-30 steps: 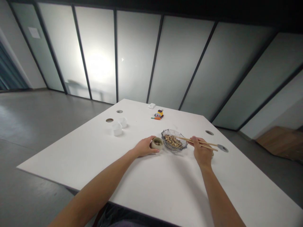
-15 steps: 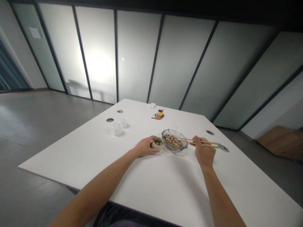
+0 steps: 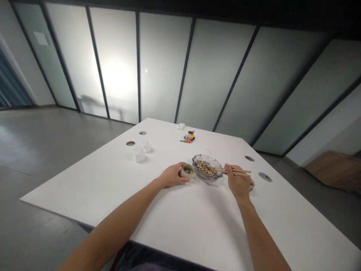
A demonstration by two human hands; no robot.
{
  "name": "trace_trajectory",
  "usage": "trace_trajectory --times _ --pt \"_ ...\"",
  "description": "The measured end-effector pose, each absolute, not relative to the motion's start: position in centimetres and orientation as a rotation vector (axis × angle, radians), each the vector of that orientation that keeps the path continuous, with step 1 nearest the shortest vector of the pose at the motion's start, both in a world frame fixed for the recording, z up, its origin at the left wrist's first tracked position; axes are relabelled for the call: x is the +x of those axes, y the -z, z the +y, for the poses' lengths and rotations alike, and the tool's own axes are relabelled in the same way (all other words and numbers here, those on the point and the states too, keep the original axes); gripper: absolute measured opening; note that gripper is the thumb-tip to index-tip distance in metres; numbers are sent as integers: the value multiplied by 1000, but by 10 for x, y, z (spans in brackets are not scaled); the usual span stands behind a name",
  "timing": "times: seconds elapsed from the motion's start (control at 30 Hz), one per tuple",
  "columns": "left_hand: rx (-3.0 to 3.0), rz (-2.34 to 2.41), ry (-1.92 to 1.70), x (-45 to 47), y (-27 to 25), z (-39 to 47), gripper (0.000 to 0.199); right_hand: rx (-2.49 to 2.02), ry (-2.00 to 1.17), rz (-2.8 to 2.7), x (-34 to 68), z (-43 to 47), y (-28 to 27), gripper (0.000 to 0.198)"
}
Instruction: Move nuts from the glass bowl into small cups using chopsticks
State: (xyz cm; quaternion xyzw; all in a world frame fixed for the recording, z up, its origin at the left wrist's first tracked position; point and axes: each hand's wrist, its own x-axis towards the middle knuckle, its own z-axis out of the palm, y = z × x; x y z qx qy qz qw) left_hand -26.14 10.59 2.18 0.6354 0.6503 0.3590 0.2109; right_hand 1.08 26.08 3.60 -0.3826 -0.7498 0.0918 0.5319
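Note:
My left hand [image 3: 171, 175] is wrapped round a small beige cup [image 3: 187, 176] that stands on the white table; a little dark stuff shows inside it. Just right of the cup is a clear glass bowl [image 3: 196, 172] with a wavy rim, holding many brownish seeds or nuts [image 3: 205, 168]. A pair of wooden chopsticks [image 3: 238, 171] is gripped in my right hand [image 3: 236, 182], their tips over the right part of the bowl among the seeds. Whether they pinch one I cannot tell. Partly hidden behind my right hand is a small beige round thing [image 3: 252, 184].
White translucent containers [image 3: 139, 154] stand on the left of the white table [image 3: 180, 222]. Farther back are a yellow and grey toy vehicle [image 3: 189, 136], a small orange carrot-like thing [image 3: 187, 141] and a white box-like object [image 3: 181, 127]. Round holes [image 3: 130, 143] pierce the tabletop.
My right hand has moved slightly left with the chopsticks, uncovering part of the beige round thing behind it. The left hand and the cup have stayed in place.

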Motion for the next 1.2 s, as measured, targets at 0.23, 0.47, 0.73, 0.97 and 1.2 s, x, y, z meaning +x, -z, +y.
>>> trace_trajectory --times 0.23,0.47,0.73,0.97,1.2 --pt "1749 1815 -1000 -261 -23 105 69 -909 -523 -1509 4 252 -44 60" --pt "1758 1811 -987 -261 -24 104 70 -709 -952 -1437 -13 237 -47 51" --pt "1770 1803 -1010 -262 -20 106 68 -970 -368 -1626 10 258 -39 68" --pt "1771 1786 -1024 -262 -20 105 66 -850 -193 -1850 8 266 -27 71" --pt "1785 1785 -1011 -263 -21 106 67 -834 -184 -1863 8 265 -26 67"
